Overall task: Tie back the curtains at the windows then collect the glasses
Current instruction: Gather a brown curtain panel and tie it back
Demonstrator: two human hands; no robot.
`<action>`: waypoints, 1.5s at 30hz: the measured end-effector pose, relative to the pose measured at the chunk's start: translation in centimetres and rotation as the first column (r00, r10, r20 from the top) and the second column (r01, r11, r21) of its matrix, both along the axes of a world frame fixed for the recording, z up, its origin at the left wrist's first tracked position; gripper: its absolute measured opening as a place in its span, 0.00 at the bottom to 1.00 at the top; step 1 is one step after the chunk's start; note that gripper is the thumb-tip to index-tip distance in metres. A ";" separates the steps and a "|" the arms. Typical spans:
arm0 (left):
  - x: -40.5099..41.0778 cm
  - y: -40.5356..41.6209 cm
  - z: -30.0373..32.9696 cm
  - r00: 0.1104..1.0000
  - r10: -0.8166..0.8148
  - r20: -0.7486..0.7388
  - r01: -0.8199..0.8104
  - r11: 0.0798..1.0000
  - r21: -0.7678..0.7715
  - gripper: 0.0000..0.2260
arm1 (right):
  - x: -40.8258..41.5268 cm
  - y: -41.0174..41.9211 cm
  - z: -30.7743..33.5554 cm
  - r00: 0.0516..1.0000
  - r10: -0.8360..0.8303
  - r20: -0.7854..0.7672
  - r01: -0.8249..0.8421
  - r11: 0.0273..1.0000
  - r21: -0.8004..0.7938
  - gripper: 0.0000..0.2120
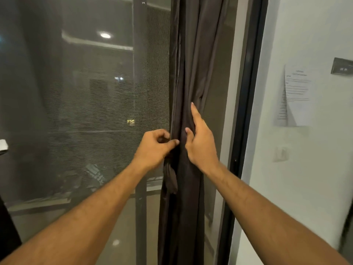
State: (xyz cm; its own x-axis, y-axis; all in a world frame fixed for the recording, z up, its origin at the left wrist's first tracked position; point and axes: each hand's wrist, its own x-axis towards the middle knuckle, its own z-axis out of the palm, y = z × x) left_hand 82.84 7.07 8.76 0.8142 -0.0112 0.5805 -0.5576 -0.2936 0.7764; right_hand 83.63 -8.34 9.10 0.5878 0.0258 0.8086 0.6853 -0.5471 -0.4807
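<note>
A dark brown curtain [193, 64] hangs gathered into a narrow bundle at the right side of the window [86, 111]. My left hand [154, 148] pinches the bundle's left edge at mid height, thumb and fingers closed on the fabric. A loose strip of the same cloth [171, 178] dangles just below that hand. My right hand [200, 142] presses on the bundle's right side, its index finger stretched up along the folds and the other fingers curled into the cloth. No glasses are in view.
A mesh screen covers the window, with night outside and a vertical dark post [139, 92] behind it. The black window frame [248, 111] borders the curtain on the right. On the white wall hang a paper notice [298, 92] and a dark switch plate [342, 66].
</note>
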 end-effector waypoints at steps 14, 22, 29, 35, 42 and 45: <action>-1.5 0.5 -3.4 0.960 -0.174 -0.218 0.117 0.961 -0.252 0.09 | -1.4 1.3 -2.3 0.990 0.108 -0.091 -0.078 0.954 0.290 0.47; -1.7 1.2 -6.3 0.902 -0.312 -0.299 0.226 0.930 -0.290 0.35 | -1.4 -0.3 -1.7 0.893 0.279 -0.353 -0.124 0.907 0.402 0.18; -1.9 -0.8 -5.5 0.854 -0.425 -0.301 0.339 0.892 -0.298 0.11 | -2.1 0.2 -0.6 0.797 0.378 -0.472 -0.162 0.886 0.435 0.24; -1.7 -1.4 -5.3 0.843 -0.405 -0.354 0.262 0.884 -0.388 0.11 | -0.9 -1.5 -0.5 0.737 0.529 -0.420 -0.322 0.822 0.470 0.09; -4.3 -2.1 -5.4 0.989 0.007 -0.146 -0.030 0.988 -0.151 0.16 | 0.1 -1.8 -1.2 0.899 0.294 -0.324 -0.198 0.934 0.299 0.16; -5.4 -2.9 -5.4 0.989 0.028 -0.142 -0.031 0.999 -0.016 0.11 | -0.5 -1.9 -1.8 0.927 0.275 -0.254 -0.194 0.934 0.301 0.20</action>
State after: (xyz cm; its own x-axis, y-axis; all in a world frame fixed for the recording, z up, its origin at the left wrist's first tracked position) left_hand 77.41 4.17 3.32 0.8882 0.0236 0.4589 -0.4327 -0.2934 0.8525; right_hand 83.15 -10.25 7.30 0.7986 -0.0002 0.6019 0.5882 -0.2119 -0.7805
